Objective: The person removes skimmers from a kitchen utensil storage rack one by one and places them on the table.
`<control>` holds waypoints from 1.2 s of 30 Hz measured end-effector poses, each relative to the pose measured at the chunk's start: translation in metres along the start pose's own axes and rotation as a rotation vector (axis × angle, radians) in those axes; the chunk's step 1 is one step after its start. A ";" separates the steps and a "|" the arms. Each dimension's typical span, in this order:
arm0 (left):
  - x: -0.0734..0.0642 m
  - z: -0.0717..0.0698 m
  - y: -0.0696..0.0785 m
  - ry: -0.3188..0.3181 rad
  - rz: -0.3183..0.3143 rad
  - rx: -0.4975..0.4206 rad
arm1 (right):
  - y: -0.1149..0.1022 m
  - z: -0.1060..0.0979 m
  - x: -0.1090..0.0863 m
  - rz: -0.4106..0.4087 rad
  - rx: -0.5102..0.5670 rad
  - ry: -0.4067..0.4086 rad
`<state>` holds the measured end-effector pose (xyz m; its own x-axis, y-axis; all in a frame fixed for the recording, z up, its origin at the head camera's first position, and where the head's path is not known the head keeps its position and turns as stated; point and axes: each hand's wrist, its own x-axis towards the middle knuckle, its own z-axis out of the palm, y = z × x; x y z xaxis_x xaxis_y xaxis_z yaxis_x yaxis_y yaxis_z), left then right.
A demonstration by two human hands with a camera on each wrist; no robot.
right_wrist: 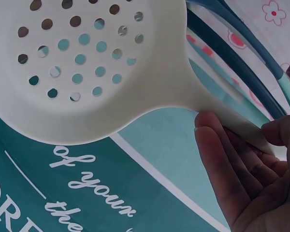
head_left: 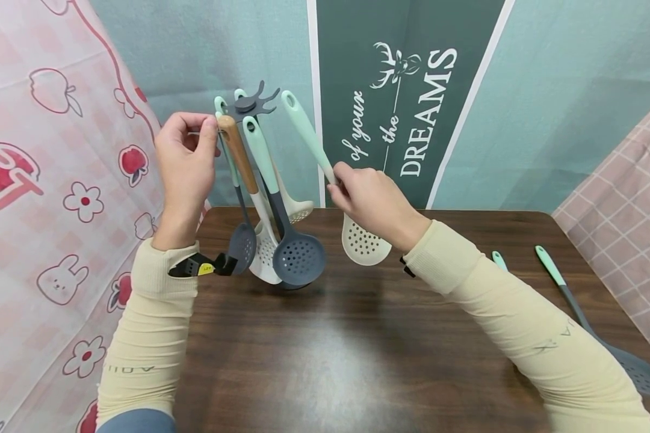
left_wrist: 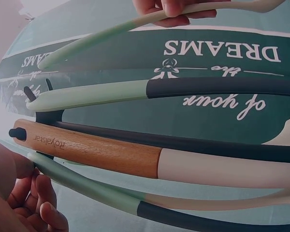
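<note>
My right hand (head_left: 376,198) grips a white skimmer (head_left: 364,243) by its shaft, the mint handle pointing up to the left. In the right wrist view, thumb and fingers are round the shaft below its perforated bowl (right_wrist: 87,63). My left hand (head_left: 186,159) pinches the top end of a mint-handled grey skimmer (left_wrist: 87,186) that hangs on a dark utensil rack (head_left: 249,105). Beside it hang a white skimmer with a wooden handle (head_left: 238,153) and another grey skimmer (head_left: 299,258) with a mint handle. More utensils are partly hidden behind these.
A grey slotted utensil (head_left: 574,307) with a mint handle lies on the right of the brown table (head_left: 325,337). Near it a second mint handle (head_left: 499,260) shows, mostly covered by my right arm. Curtains stand behind and at both sides.
</note>
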<state>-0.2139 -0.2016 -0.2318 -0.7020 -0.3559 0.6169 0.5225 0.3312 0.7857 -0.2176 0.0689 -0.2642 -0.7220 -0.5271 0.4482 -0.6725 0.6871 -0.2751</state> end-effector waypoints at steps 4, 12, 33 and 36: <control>0.000 0.000 0.000 0.000 -0.003 0.001 | 0.003 -0.005 -0.001 0.018 0.000 -0.002; 0.000 0.000 0.000 -0.002 0.001 0.004 | 0.014 -0.022 -0.004 0.068 0.040 0.010; 0.001 -0.001 0.000 0.005 -0.005 0.017 | 0.061 -0.070 -0.026 0.330 0.166 -0.122; 0.001 -0.001 0.000 0.001 0.004 0.019 | 0.069 -0.073 -0.031 0.377 0.188 -0.176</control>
<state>-0.2138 -0.2028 -0.2315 -0.6997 -0.3550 0.6200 0.5160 0.3492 0.7822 -0.2302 0.1693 -0.2353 -0.9278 -0.3457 0.1405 -0.3637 0.7533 -0.5480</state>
